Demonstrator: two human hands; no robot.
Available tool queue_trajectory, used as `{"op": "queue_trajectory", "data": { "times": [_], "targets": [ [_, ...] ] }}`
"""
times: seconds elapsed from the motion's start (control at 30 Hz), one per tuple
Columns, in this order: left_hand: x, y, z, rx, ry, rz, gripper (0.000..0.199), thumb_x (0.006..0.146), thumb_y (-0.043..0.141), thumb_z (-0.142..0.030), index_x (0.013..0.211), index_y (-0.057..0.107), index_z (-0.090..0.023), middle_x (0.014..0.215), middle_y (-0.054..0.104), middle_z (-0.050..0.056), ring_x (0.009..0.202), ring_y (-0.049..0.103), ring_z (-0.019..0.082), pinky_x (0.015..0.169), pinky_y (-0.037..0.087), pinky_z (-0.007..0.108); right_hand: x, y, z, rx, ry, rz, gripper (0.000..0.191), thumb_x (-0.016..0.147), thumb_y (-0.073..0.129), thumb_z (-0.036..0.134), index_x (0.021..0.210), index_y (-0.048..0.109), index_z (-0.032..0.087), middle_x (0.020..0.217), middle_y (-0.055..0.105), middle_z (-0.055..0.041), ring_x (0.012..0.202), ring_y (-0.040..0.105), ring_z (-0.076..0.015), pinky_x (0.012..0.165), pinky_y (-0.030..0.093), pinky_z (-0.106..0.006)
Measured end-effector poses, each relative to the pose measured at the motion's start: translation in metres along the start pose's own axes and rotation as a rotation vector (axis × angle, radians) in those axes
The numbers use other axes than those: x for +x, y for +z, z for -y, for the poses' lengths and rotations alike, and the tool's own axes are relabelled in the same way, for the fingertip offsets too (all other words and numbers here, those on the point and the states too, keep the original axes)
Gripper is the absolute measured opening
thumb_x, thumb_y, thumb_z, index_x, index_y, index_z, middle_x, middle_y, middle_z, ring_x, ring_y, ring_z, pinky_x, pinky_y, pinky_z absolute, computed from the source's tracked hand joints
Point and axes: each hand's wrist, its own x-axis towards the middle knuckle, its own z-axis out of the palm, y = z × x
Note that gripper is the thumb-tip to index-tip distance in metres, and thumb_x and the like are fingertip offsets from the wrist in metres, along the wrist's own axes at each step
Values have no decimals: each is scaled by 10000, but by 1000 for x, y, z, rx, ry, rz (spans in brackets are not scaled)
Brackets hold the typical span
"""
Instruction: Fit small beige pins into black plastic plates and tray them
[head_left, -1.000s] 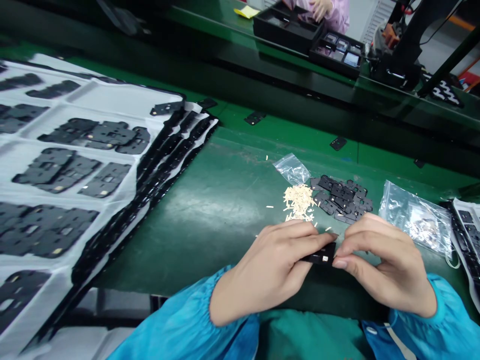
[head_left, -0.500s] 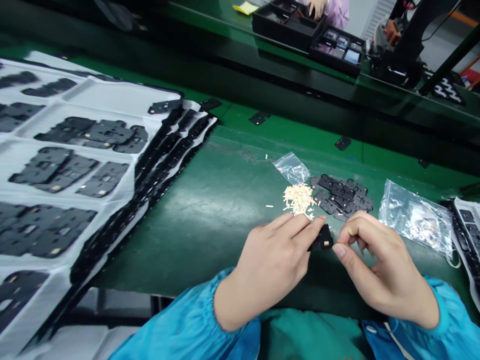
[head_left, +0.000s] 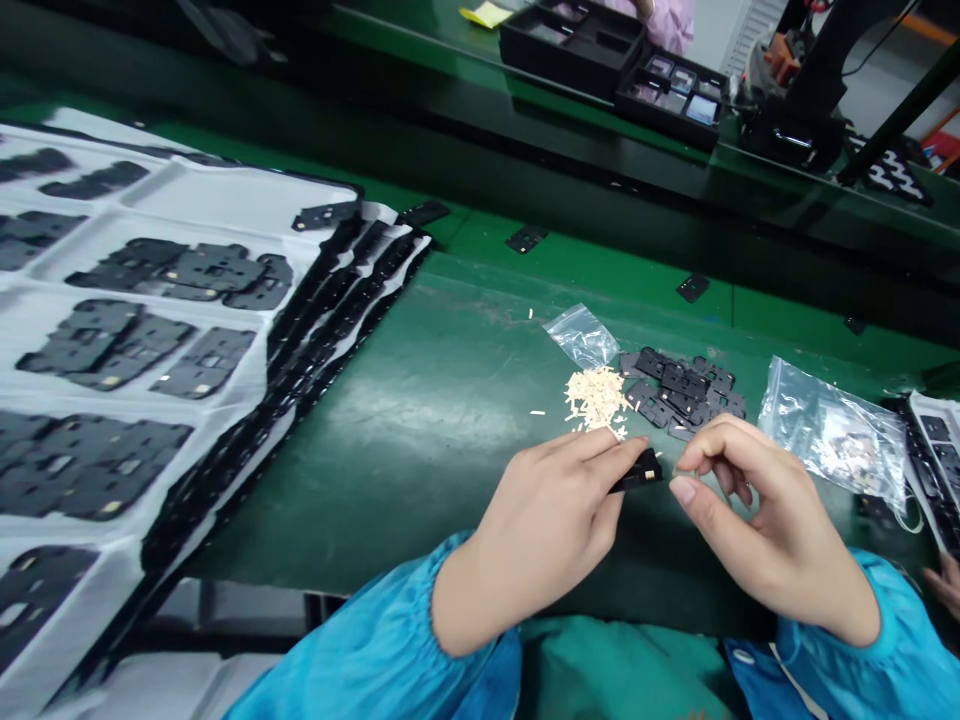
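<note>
My left hand (head_left: 544,525) holds a small flat black plastic part (head_left: 640,474) by its edge. A pale gold patch shows near that part's right end. To the right, my right hand (head_left: 757,525) has thumb and index finger pinched together, a short gap from the part. A tiny thing seems to be between those fingertips, too small to name. Just beyond my left fingers lies a heap of small cream-coloured strips (head_left: 596,395). Beside it is a pile of similar black plastic parts (head_left: 684,388).
Stacked white trays (head_left: 202,190) with black parts stand on the left. A small clear bag (head_left: 583,337) lies behind the strips, a larger clear bag (head_left: 832,430) to the right. Another person's hand (head_left: 946,585) is at the right edge. Black boxes (head_left: 571,50) stand across the bench.
The held black part has tilted to a flatter angle. My right fingertips have shifted slightly right, away from it. Another person's hand and a dark part have appeared at the right.
</note>
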Motion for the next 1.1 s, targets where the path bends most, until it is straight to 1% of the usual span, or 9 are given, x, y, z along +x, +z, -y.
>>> {"op": "queue_trajectory", "data": {
  "times": [0.1,0.2,0.27,0.37,0.43,0.53,0.63,0.83,1.1],
  "targets": [
    [1,-2,0,-116,-50,48,388,892,482,-40,1191,695,-167,857,702,34,779,681,211,651,528,322,0,0,-3,-3,14,-72,66,984,635,209,1031,612,248,888,568,14,706,474,-132,599,379,-289],
    [3,-2,-1,-148,-88,72,374,892,490,-34,1157,709,-180,844,693,28,778,676,207,654,512,319,-1,2,-4,13,44,-43,93,970,668,247,1047,616,253,900,572,13,708,479,-135,598,387,-290],
    [4,-1,-2,-143,-105,78,367,889,492,-33,1138,714,-186,828,685,23,768,672,207,647,505,321,-1,4,-4,15,50,-25,154,928,723,258,1035,612,252,887,563,20,715,478,-137,603,393,-288],
    [5,-1,-2,-118,-114,84,364,889,492,-42,1138,715,-186,827,687,24,771,676,214,648,510,330,-2,10,-4,-14,35,-59,223,863,782,239,996,603,242,868,558,27,725,478,-138,619,395,-287],
    [5,0,-1,-87,-111,85,388,884,489,-42,1173,709,-178,849,698,31,795,686,223,671,524,341,-1,14,-4,-40,27,-93,191,867,761,203,962,599,235,847,556,29,719,478,-137,619,386,-288],
    [4,1,-1,-45,-95,76,408,887,491,-47,1220,699,-158,870,709,43,816,697,235,695,539,358,0,16,-3,-33,25,-115,102,918,678,158,920,608,231,815,557,30,696,473,-131,613,377,-286],
    [3,1,-2,-28,-87,76,397,889,503,-54,1220,702,-148,867,709,49,808,702,243,682,544,366,1,14,-2,27,60,-86,95,957,634,168,884,628,229,797,575,29,688,482,-128,612,380,-285],
    [4,1,-2,-37,-109,90,394,882,499,-54,1202,709,-151,877,717,54,805,710,244,683,541,358,2,11,0,175,176,-38,121,955,669,249,836,660,231,736,561,32,648,459,-127,577,362,-280],
    [6,1,1,-276,-138,132,353,937,500,-85,1164,740,-211,854,713,24,795,692,205,684,500,314,9,11,-7,534,375,12,177,914,722,313,795,652,202,661,527,40,599,446,-107,527,358,-233]
  ]
}}
